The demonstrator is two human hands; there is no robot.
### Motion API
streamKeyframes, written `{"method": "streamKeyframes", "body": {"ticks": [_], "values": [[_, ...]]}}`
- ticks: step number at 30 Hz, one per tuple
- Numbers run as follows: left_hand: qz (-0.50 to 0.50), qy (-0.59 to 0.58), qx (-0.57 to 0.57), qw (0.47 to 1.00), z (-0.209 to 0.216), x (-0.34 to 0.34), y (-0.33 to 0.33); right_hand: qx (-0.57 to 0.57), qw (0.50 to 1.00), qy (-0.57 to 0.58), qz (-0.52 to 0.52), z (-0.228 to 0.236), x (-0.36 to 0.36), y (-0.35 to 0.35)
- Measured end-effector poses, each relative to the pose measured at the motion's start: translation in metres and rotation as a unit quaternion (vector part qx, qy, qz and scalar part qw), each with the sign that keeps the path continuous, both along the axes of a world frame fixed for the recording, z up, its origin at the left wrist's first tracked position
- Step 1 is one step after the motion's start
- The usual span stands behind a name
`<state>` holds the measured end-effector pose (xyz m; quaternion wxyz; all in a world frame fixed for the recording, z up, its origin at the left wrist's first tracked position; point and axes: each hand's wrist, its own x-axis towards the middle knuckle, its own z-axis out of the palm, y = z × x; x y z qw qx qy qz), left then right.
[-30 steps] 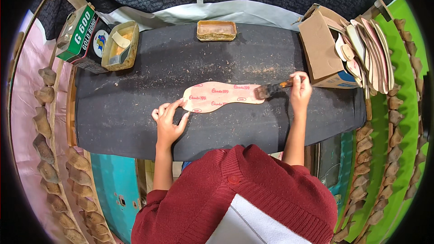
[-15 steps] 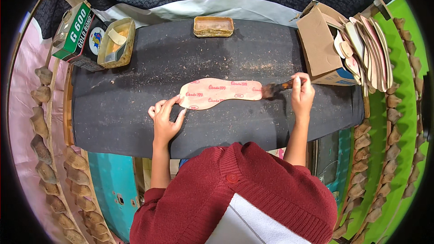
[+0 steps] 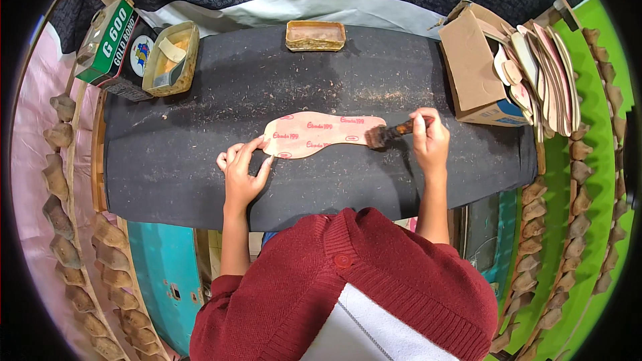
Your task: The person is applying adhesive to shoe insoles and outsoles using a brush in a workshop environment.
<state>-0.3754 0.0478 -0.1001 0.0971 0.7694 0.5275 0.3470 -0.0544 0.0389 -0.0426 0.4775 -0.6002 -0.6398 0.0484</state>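
Observation:
A pink shoe insole (image 3: 301, 132) with red printing lies flat on the dark cloth-covered table. At its wider left end, the index fingertip and thumb of my left hand (image 3: 243, 175) hold the edge, the other fingers loosely bent. My right hand (image 3: 431, 142) is closed around the handle of a brush (image 3: 382, 136) with dark, worn bristles. Those bristles press on the insole's narrower right end and cover part of it. The brush is tilted, with its handle rising toward my right hand.
A shallow tan tray (image 3: 315, 39) stands at the far middle. Far left are a green and black tin (image 3: 114, 50) and a tub (image 3: 189, 60) holding a scraper-like piece. A cardboard box (image 3: 478, 67) of insoles stands far right. Wooden shoe lasts (image 3: 533, 210) line side racks.
The brush has moved left and slightly down, from the insole's right edge onto its surface. My right hand followed it left. My left hand keeps its place on the insole.

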Motion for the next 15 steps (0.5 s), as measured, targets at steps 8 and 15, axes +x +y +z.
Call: {"method": "streamKeyframes", "body": {"ticks": [8, 15], "values": [[-0.003, 0.004, -0.001, 1.0, 0.002, 0.001, 0.0, 0.012, 1.0, 0.008, 0.016, 0.003, -0.005, -0.007], [0.002, 0.005, -0.002, 1.0, 0.001, 0.0, 0.0, -0.008, 1.0, 0.005, -0.012, -0.001, -0.01, -0.002]]}}
